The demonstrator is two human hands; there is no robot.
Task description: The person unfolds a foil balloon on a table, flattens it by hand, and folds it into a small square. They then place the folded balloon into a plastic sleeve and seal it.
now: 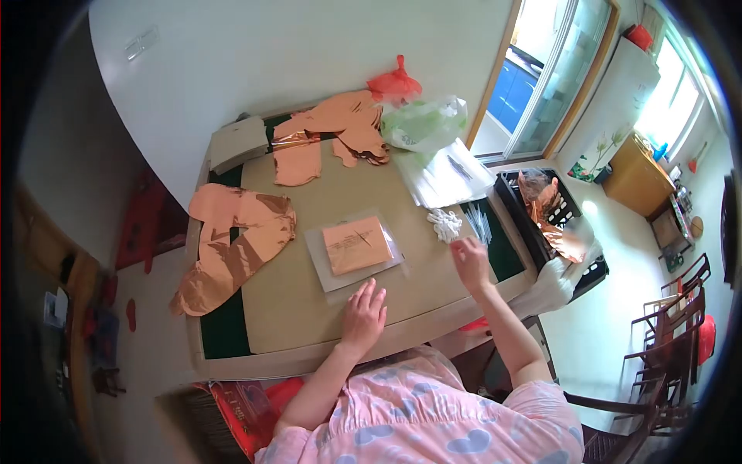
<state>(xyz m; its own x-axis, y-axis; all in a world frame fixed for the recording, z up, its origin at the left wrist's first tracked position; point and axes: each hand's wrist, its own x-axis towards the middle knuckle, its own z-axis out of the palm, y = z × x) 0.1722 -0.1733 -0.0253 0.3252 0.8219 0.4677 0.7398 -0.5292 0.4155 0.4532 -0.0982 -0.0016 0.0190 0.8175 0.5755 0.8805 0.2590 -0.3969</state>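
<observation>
My left hand point(365, 315), palm down with fingers stretched, lies at the near edge of a clear plastic sleeve point(316, 251). On that sleeve rests a folded rose-gold foil balloon point(355, 246) with dark printed lines. My right hand point(472, 265) has its fingers drawn together beside a bundle of white string point(444, 225) and several thin clear straws point(479, 224). Whatever its fingertips hold, if anything, is too small to make out. A large flat foil balloon point(259, 232) lies left of the sleeve, partly over the table's edge.
More foil balloons point(340, 120) are piled at the back, beside a grey-brown stack point(238, 145). Clear plastic bags point(444, 174), a green-white bag point(425, 124) and a red bag point(396, 81) lie at back right. A black crate point(510, 193) with foil stands by the table's right edge.
</observation>
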